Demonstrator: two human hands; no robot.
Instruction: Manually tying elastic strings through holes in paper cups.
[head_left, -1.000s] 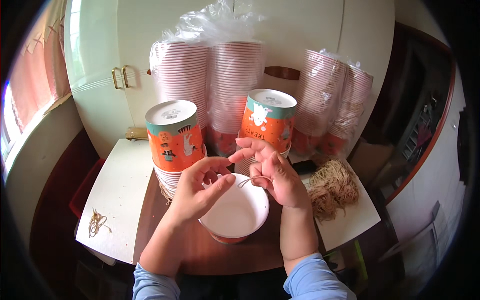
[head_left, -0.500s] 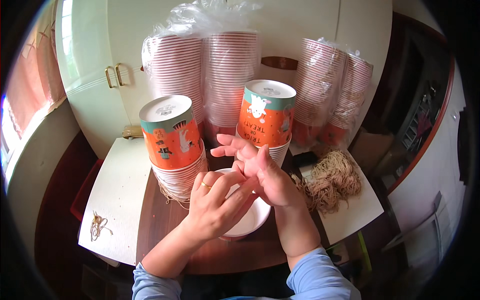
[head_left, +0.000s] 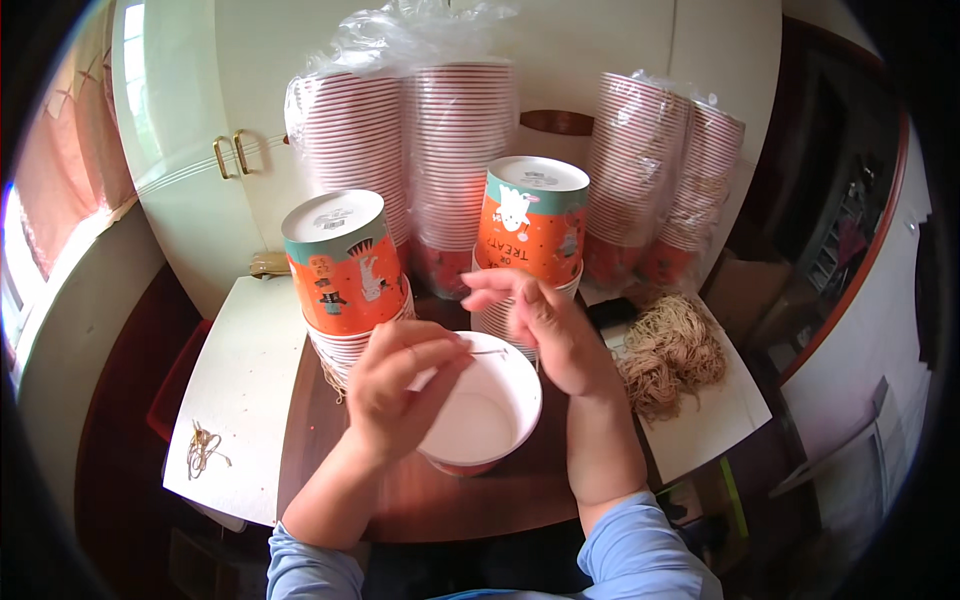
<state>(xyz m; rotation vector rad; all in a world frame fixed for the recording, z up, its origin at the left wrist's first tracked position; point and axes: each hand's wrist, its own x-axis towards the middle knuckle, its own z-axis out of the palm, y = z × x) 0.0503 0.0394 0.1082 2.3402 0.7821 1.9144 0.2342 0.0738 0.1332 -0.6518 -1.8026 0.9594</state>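
A white-lined paper bucket [head_left: 485, 420] stands upright, mouth up, in the middle of the brown table. Over its left rim my left hand [head_left: 395, 385] is closed in a pinch, and a short end of thin cord [head_left: 488, 352] pokes out from its fingertips. My right hand [head_left: 560, 340] hovers above the right rim, somewhat blurred, its fingers apart and nothing visible in them. Upside-down stacks of orange printed buckets stand behind, one on the left [head_left: 345, 285] and one on the right [head_left: 537, 225].
Tall stacks of nested buckets in clear plastic stand at the back, left [head_left: 350, 150] and right [head_left: 640, 160]. A heap of tan cord [head_left: 672, 355] lies on the white board [head_left: 715, 415] at right, beside a dark object [head_left: 612, 313]. Some loose cord [head_left: 205, 450] lies at left.
My hands have drawn apart, the left moving left and the right moving right. The thin cord end and more of the bucket's inside now show between them.
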